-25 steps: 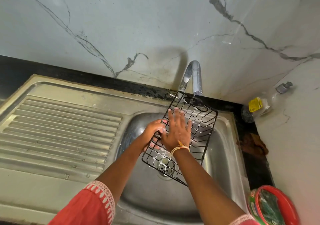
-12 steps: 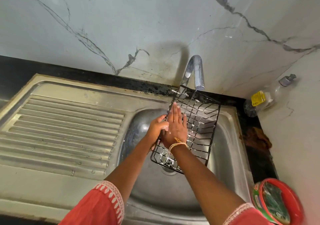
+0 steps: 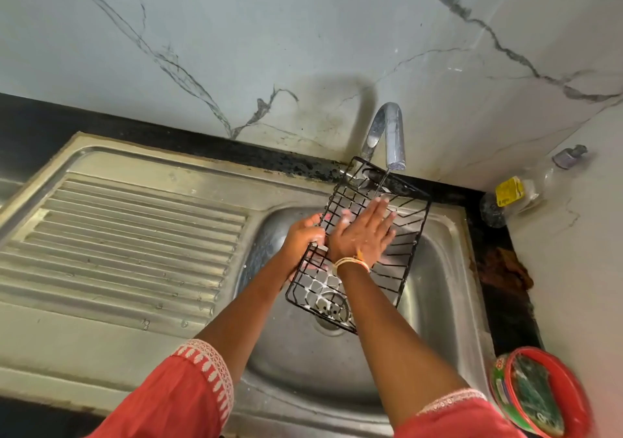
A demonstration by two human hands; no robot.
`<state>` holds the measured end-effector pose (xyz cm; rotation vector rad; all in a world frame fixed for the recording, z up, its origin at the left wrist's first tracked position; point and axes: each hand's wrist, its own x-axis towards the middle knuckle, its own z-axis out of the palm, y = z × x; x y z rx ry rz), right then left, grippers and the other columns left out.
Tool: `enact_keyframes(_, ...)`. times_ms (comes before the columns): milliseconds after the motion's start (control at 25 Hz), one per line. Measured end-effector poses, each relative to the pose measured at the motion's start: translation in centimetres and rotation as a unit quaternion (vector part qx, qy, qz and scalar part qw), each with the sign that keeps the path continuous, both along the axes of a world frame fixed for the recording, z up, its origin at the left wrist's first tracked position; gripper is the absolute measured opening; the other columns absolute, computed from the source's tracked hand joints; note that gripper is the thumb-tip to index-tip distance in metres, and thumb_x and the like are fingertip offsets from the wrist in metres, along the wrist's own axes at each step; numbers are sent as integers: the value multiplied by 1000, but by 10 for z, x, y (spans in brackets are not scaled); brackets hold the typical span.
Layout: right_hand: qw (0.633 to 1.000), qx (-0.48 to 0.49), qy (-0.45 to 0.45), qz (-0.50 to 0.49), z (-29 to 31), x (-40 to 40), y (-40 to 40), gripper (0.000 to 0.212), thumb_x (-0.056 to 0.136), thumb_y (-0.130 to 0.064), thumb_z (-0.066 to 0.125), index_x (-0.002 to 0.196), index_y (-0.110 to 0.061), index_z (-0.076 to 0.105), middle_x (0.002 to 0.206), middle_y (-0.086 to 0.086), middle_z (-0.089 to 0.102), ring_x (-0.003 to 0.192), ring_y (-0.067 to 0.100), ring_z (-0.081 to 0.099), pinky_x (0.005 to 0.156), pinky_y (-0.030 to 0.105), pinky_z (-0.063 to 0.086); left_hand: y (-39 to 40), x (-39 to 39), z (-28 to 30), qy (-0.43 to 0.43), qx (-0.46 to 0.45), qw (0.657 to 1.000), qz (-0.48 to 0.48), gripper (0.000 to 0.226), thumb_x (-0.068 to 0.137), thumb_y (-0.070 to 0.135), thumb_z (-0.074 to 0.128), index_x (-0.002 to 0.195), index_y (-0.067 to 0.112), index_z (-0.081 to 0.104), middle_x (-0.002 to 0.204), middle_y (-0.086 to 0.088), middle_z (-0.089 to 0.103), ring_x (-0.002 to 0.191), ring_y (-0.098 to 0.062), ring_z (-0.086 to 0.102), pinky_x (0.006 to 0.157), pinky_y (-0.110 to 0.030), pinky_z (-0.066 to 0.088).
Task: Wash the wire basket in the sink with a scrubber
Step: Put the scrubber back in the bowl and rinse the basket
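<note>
Two bare hands work a black wire basket (image 3: 364, 245) held tilted over the bowl of the steel sink (image 3: 435, 289); its far end is raised under the tap (image 3: 391, 134) and its near end hangs above the drain. The left hand (image 3: 305, 235) curls round the basket's left rim, fingers wrapped over the wire, carrying it clear of the sink floor. The right hand (image 3: 365, 232) lies flat against the basket's grid, fingers straight and slightly spread, palm pressing on the wires near the middle; whether anything sits under the palm cannot be told. A thin stream of water (image 3: 382, 183) falls from the spout onto the basket's upper end, just beyond the right fingertips. White suds cling to the lower wires.

Left of the bowl runs the ribbed drainboard (image 3: 135, 242). The basket's right side stands near the bowl's right wall, not touching it. On the dark counter at the right corner leans a clear bottle (image 3: 526, 188) with a yellow label, and near the front right edge sits a red tub (image 3: 539, 393) with a green scrubber (image 3: 534, 392) in it, well apart from both hands.
</note>
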<state>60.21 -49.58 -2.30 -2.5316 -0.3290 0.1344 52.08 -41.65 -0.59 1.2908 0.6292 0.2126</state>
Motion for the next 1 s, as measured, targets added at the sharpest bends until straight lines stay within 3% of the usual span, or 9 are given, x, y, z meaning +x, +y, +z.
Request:
enact_keyframes(120, 970, -67, -66, 225, -10, -2, -12, 77, 92, -56, 21, 150, -21, -16, 156, 9, -24, 144, 28, -20, 118, 53, -2, 1, -5, -6, -7, 5, 1000, 4, 40, 70, 11, 53, 107, -2, 61, 58, 9, 59, 50, 2, 51, 57, -13, 43)
enact_keyframes(240, 995, -41, -18, 88, -9, 5, -9, 73, 94, -50, 28, 151, -28, -11, 157, 5, -22, 144, 28, -19, 116, 58, -2, 1, -2, -7, 6, -1, 1000, -9, 64, 55, 21, 56, 116, 2, 58, 68, 3, 62, 58, -2, 54, 58, -14, 41)
enact_keyframes(320, 985, -78, -67, 141, -14, -8, -8, 80, 94, -42, 35, 149, -18, -18, 155, 11, -24, 143, 30, -21, 117, 56, 4, -2, 3, -6, 23, -12, 999, -30, 87, 54, 22, 64, 136, -2, 48, 74, 0, 65, 66, -8, 58, 62, -18, 44)
enact_keyframes(400, 961, -90, -93, 243, -13, -5, -14, 78, 94, -44, 35, 151, -21, -13, 157, 7, -19, 145, 24, -17, 119, 51, 5, -2, 2, -5, 27, -13, 999, -19, 71, 66, 16, 55, 135, 4, 47, 61, 9, 63, 52, 3, 57, 53, -11, 46)
enact_keyframes(520, 998, -41, -30, 21, -3, 6, -10, 77, 95, -42, 35, 152, -15, -8, 158, 17, -13, 146, 33, -12, 118, 51, 0, -4, 7, -2, 52, 24, 997, -49, 53, 72, 3, 47, 125, 6, 47, 42, 8, 54, 35, 3, 48, 41, -9, 38)
enact_keyframes(600, 992, -61, -35, 102, 0, 6, 0, 81, 94, -33, 44, 151, -9, -9, 157, 19, -16, 144, 36, -13, 117, 55, -2, -2, 8, -3, 59, 37, 994, -81, 47, 81, -13, 44, 128, -8, 48, 55, 5, 53, 33, 5, 47, 41, -9, 37)
enact_keyframes(680, 950, -125, -140, 250, 0, 14, -4, 73, 95, -40, 41, 153, -18, 1, 160, 6, -6, 147, 26, -7, 117, 54, -3, -2, 8, 4, 59, 44, 995, -61, 41, 73, 5, 47, 112, 2, 56, 58, 4, 55, 37, 6, 49, 44, -9, 37)
enact_keyframes(840, 975, -148, -88, 143, -4, 2, -8, 80, 94, -39, 42, 152, -14, -7, 157, 13, -19, 145, 34, -15, 116, 58, 3, -4, 5, 6, -10, 48, 997, -68, 59, 53, 12, 55, 112, 11, 57, 80, -5, 66, 51, 0, 51, 52, -14, 40)
enact_keyframes(1000, 955, -180, -83, 220, -12, -14, -27, 70, 96, -52, 28, 150, -34, -13, 158, 4, -21, 143, 43, -9, 114, 59, 14, 4, 8, -11, 3, 42, 999, -8, 68, 63, 4, 53, 131, 4, 51, 52, 15, 61, 42, -1, 47, 50, -14, 40)
